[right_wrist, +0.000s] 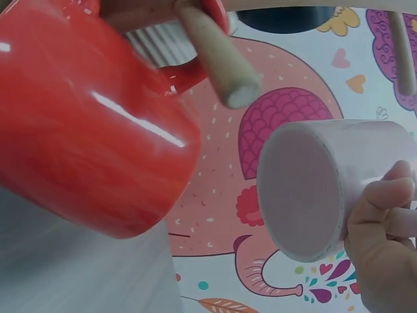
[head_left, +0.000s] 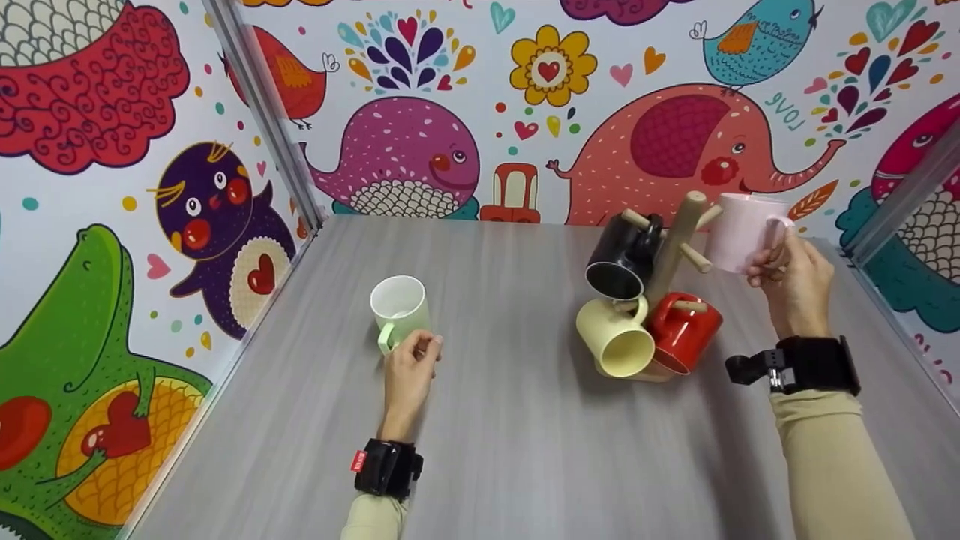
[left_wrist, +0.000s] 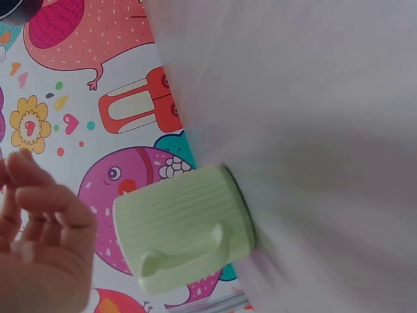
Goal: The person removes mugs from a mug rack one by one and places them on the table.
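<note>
A pale green ribbed mug [head_left: 400,306] stands upright on the grey table [head_left: 510,435] at the left. My left hand [head_left: 421,349] hovers just beside its handle; in the left wrist view the hand [left_wrist: 40,225] has loosely curled fingers, holds nothing and is apart from the green mug [left_wrist: 186,228]. My right hand [head_left: 780,259] grips a pink mug [head_left: 742,231] by its handle, tipped sideways beside the top right peg of a wooden mug tree [head_left: 675,247]. In the right wrist view the pink mug [right_wrist: 313,189] shows its base, clear of the peg [right_wrist: 218,59].
On the tree hang a black mug [head_left: 622,262], a yellow mug [head_left: 615,339] and a red mug [head_left: 684,330], the red mug [right_wrist: 85,130] on a lower peg. Cartoon-patterned walls with metal posts close in the table on three sides.
</note>
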`<state>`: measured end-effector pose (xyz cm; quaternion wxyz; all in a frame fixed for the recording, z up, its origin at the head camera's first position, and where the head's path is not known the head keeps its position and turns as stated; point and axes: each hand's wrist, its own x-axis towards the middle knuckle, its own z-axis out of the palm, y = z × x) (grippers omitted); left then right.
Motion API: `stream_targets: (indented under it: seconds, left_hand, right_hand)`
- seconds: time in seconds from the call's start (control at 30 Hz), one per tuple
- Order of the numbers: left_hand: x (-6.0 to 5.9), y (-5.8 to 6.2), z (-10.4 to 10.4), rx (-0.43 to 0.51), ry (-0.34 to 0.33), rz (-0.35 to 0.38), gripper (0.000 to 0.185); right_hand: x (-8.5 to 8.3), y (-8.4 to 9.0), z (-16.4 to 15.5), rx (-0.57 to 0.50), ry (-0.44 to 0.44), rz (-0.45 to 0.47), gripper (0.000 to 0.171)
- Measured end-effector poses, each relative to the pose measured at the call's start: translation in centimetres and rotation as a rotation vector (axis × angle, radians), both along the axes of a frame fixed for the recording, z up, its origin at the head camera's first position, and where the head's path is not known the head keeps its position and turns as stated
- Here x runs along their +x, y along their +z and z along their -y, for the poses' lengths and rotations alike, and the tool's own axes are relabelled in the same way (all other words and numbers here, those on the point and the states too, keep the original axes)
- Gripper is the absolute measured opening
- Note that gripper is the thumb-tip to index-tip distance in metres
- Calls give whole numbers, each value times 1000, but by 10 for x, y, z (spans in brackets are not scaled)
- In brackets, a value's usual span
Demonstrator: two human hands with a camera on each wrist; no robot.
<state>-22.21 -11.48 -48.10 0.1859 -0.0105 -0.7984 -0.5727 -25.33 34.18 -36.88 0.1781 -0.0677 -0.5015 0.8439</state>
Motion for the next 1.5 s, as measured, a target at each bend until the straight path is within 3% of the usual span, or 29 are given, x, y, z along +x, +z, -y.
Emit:
stream_targets:
  seconds: [0.27, 0.57, 0.9, 1.13, 1.27, 1.5]
  left_hand:
    - [6, 2, 1, -19, -147, -24, 12]
    - [9, 6, -2, -33, -206, -34, 11]
    - [10, 15, -9, -11, -255, -81, 10]
    - [13, 25, -13, -27, -295, -113, 9]
    - [15, 29, -15, -36, -299, -133, 9]
    - [19, 33, -14, -43, -298, -134, 9]
  right_hand:
    - [11, -2, 2, -84, -11, 20, 43]
    - [20, -4, 5, -80, -111, 33, 49]
    - [34, -2, 12, -68, -166, -103, 50]
    - [40, -3, 18, -123, -226, -156, 50]
    - [44, -5, 21, -157, -258, -214, 51]
    - [51, -11, 28, -118, -306, -287, 57]
